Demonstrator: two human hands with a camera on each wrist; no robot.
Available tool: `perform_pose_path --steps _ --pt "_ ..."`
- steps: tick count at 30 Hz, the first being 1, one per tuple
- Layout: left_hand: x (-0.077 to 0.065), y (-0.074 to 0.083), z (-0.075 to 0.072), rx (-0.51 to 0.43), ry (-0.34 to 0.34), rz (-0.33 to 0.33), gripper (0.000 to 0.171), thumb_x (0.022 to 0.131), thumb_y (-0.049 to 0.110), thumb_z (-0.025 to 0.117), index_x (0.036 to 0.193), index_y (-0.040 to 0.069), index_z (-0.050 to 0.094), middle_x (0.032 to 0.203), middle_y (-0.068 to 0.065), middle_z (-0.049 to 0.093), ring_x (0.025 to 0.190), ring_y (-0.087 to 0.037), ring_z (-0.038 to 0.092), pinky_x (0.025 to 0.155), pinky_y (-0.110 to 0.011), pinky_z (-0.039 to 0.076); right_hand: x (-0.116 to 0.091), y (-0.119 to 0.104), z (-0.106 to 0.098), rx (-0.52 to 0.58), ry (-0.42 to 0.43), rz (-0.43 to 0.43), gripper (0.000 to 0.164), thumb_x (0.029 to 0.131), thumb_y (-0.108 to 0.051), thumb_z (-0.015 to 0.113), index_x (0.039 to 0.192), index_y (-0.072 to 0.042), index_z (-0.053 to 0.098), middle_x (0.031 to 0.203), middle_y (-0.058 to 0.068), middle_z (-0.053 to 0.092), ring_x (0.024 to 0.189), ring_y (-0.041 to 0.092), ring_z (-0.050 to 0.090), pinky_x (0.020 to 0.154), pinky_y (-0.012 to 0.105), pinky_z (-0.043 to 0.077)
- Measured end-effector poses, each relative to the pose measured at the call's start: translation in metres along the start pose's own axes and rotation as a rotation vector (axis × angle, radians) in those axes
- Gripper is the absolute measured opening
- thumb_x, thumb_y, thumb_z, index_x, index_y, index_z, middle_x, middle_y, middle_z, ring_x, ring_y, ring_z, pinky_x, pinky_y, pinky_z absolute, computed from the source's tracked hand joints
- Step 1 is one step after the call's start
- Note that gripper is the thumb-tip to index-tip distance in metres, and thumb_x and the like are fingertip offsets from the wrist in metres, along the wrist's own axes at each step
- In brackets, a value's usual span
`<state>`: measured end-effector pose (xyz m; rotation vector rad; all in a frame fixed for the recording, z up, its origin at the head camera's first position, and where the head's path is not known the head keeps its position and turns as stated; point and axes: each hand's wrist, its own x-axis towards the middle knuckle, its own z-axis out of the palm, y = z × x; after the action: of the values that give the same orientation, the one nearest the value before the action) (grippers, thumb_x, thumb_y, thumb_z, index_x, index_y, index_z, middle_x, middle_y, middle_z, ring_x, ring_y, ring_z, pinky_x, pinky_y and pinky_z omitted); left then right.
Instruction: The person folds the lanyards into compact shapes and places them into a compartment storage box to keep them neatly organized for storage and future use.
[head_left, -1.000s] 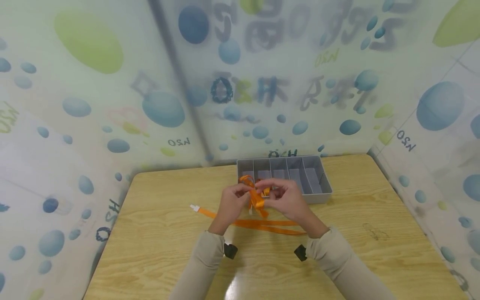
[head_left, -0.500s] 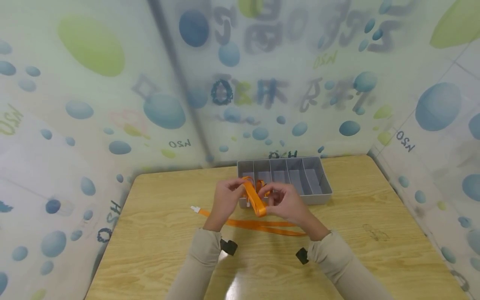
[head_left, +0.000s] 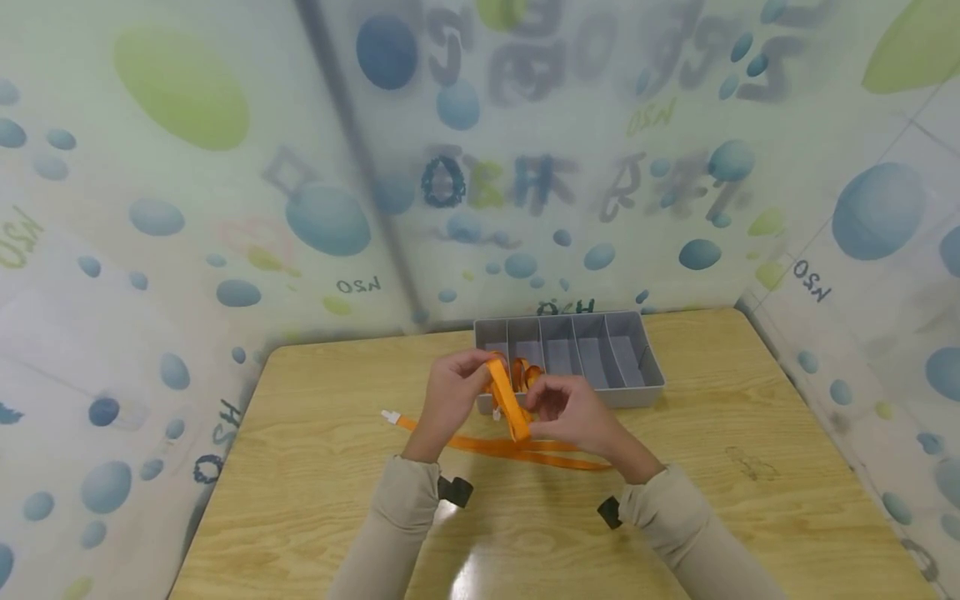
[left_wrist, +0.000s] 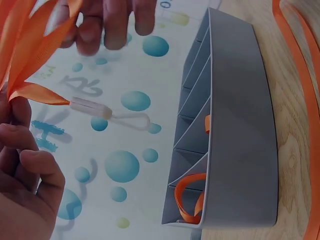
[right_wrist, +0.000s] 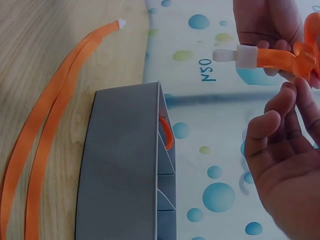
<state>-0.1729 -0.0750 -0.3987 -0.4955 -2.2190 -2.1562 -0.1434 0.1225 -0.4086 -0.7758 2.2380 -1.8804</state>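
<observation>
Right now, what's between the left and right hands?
A looped orange strap, spanning from left hand to right hand; the head view shows it.

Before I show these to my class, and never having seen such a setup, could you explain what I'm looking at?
There is no machine: a person works with a bare left hand and right hand. The wide picture comes from a camera worn on the head, looking down; the two sideways-looking ones come from a camera on each wrist. On the wood-grained table stand a grey divided tray, with some orange ribbon inside, and, nearer the person, a long orange strap with a white end. Both hands hold a folded orange band between their fingers, raised off the table.
</observation>
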Motion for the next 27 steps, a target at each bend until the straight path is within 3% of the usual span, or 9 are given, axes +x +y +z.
perform_pose_path --steps 4,9,17,22,27 --pt "0.000 0.000 0.000 -0.012 -0.017 0.032 0.014 0.088 -0.001 0.058 0.092 -0.011 0.066 0.088 -0.024 0.066 0.068 -0.010 0.063 0.064 -0.030 0.055 -0.001 0.004 0.001 -0.039 0.018 0.024 0.022 0.070 0.001 0.076 0.087 0.000 0.061 0.080 0.021 0.058 0.064 0.033 0.048 0.053 0.028 0.043" --pt "-0.001 0.002 0.001 0.009 -0.007 0.038 0.013 0.087 -0.002 0.058 0.091 -0.011 0.067 0.088 -0.015 0.069 0.072 -0.009 0.064 0.066 -0.030 0.055 -0.001 0.007 0.004 -0.025 0.019 0.001 0.015 0.073 -0.002 0.076 0.084 -0.004 0.066 0.079 0.014 0.063 0.062 0.022 0.051 0.054 0.030 0.046" --pt "-0.001 0.007 0.005 0.016 -0.004 0.043 0.013 0.087 -0.004 0.058 0.090 -0.013 0.066 0.088 -0.026 0.066 0.072 -0.008 0.064 0.067 -0.029 0.054 -0.001 0.011 0.009 -0.011 0.014 -0.045 0.008 0.076 -0.003 0.074 0.081 -0.005 0.067 0.074 0.008 0.064 0.058 0.019 0.055 0.052 0.031 0.049" --pt "-0.002 0.007 0.006 0.000 -0.015 0.047 0.013 0.087 -0.005 0.057 0.090 -0.014 0.065 0.088 -0.028 0.065 0.070 -0.008 0.064 0.066 -0.029 0.055 -0.001 0.012 0.010 0.003 -0.007 -0.004 0.007 0.078 -0.003 0.072 0.081 -0.004 0.066 0.070 0.013 0.063 0.053 0.031 0.057 0.049 0.036 0.051" --pt "-0.003 0.006 0.008 0.006 -0.018 0.044 0.012 0.086 -0.005 0.056 0.089 -0.013 0.066 0.087 -0.024 0.066 0.070 -0.009 0.064 0.065 -0.030 0.055 0.000 0.012 0.013 0.004 -0.005 0.046 0.011 0.078 -0.004 0.072 0.084 -0.003 0.063 0.067 0.015 0.063 0.049 0.022 0.059 0.045 0.034 0.049"
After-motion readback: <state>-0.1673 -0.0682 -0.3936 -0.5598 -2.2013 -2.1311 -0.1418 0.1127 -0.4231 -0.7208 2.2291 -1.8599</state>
